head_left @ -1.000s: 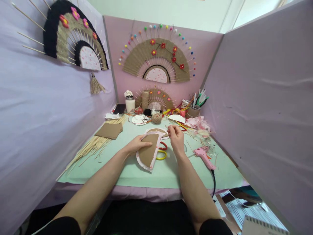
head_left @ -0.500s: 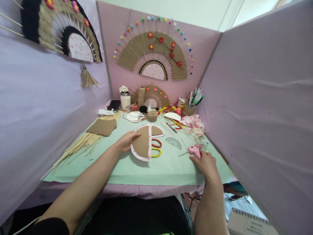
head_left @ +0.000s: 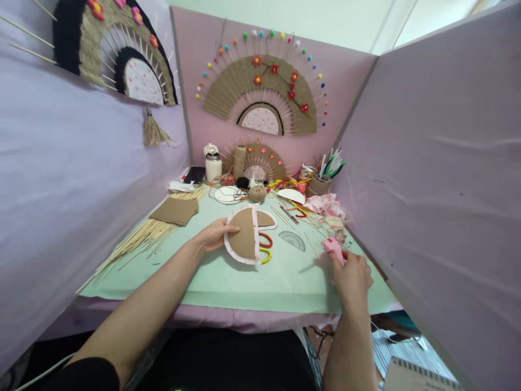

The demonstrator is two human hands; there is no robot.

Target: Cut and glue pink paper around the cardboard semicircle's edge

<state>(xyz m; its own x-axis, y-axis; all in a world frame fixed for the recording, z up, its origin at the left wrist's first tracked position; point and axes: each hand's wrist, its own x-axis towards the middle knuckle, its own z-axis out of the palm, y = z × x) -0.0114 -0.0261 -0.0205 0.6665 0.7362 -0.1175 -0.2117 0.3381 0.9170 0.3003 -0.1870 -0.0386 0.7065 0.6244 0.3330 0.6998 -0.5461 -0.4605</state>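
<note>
My left hand (head_left: 214, 235) pinches the curved left edge of a cardboard half-disc (head_left: 243, 234), thumb on its brown face. Pale spotted fabric is folded over the rim of this piece. It is held above the table, its straight edge upright and facing right. Behind it lies a second, smaller-looking half-disc (head_left: 266, 219), partly covered. Red and yellow handles of scissors (head_left: 266, 240) stick out from under the held piece; the blades are hidden. At the right, my right hand (head_left: 353, 274) is wrapped around the handle of a pink hot glue gun (head_left: 334, 247).
A clear protractor (head_left: 292, 241) and a pen (head_left: 289, 215) lie between my hands. Thin sticks (head_left: 138, 239) and a cardboard piece (head_left: 175, 210) are at the left. Twine (head_left: 258, 193), a white bottle (head_left: 213, 167) and a tool pot (head_left: 318, 186) stand at the back. Fabric scraps (head_left: 325, 204) lie at the right.
My right hand has left the half-disc's side, moved right and down, and taken hold of the glue gun. My left hand has turned the half-disc so its straight edge stands upright.
</note>
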